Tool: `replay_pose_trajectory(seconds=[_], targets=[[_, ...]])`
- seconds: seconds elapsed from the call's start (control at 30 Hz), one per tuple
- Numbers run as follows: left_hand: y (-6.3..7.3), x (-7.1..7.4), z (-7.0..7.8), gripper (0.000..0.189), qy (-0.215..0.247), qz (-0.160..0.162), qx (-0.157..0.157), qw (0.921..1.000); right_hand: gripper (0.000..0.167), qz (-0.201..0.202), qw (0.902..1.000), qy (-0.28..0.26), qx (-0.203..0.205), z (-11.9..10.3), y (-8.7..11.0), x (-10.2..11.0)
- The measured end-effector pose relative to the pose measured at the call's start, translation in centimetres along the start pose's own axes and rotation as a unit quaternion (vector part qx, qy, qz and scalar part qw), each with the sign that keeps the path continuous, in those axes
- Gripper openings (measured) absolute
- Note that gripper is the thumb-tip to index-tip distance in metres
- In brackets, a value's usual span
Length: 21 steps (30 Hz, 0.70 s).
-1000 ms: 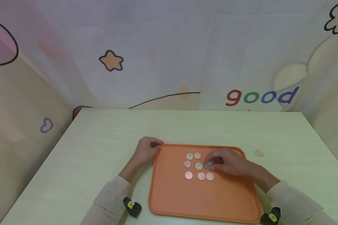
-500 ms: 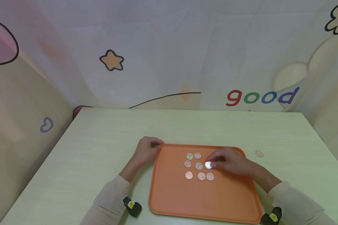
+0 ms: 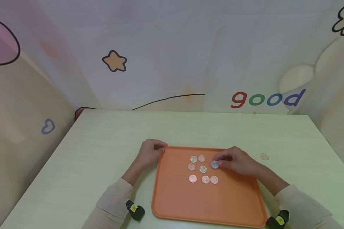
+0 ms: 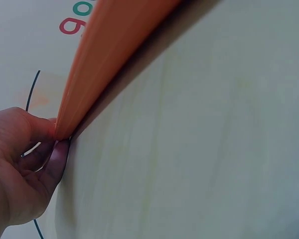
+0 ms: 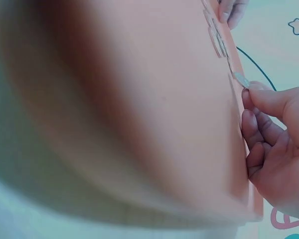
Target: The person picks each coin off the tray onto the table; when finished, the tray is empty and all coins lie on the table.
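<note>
- The left hand [image 3: 152, 152] is clamped on the rim of the tray [image 3: 206, 203], at its far left corner.
- The right hand [image 3: 237, 162], well apart from the left hand, is over the far right part of the tray and pinches one coin, the held coin [image 3: 214, 164], with its fingertips.
- The held coin is tilted, just past the right end of the middle row on the tray; whether its edge touches the tray, I cannot tell.
- Seven coins [image 3: 203, 169] lie flat in the far half of the tray: two in the farthest row, two in the middle row, three in the nearest row.
- One loose coin [image 3: 264, 156] lies outside the tray, to the right of its far right corner, on the surface [image 3: 103, 165].
- In my judgement, the greater part of the laying out is done: seven coins are down on the tray, and what is left seems to be the held coin and the loose coin.
</note>
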<state>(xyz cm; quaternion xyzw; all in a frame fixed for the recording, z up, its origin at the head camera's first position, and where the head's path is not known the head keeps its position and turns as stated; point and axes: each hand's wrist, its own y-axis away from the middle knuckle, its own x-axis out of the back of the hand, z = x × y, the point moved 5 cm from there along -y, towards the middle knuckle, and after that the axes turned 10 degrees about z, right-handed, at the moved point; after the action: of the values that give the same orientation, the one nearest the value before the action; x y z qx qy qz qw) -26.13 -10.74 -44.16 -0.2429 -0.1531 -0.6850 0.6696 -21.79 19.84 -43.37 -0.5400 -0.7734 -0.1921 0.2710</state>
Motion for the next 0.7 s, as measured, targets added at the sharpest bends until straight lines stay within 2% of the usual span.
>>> replay_pose_trajectory(seconds=[0.43,0.7], targets=[[0.1,0.0,0.1,0.018,-0.008,0.001,0.005,1.0,0.02,0.029,0.9993,-0.013,-0.017,0.3,-0.1,0.6],[0.1,0.1,0.4,0.018,-0.005,0.002,0.002,1.0,0.02,0.047,0.998,-0.013,-0.041,0.6,0.1,1.8]])
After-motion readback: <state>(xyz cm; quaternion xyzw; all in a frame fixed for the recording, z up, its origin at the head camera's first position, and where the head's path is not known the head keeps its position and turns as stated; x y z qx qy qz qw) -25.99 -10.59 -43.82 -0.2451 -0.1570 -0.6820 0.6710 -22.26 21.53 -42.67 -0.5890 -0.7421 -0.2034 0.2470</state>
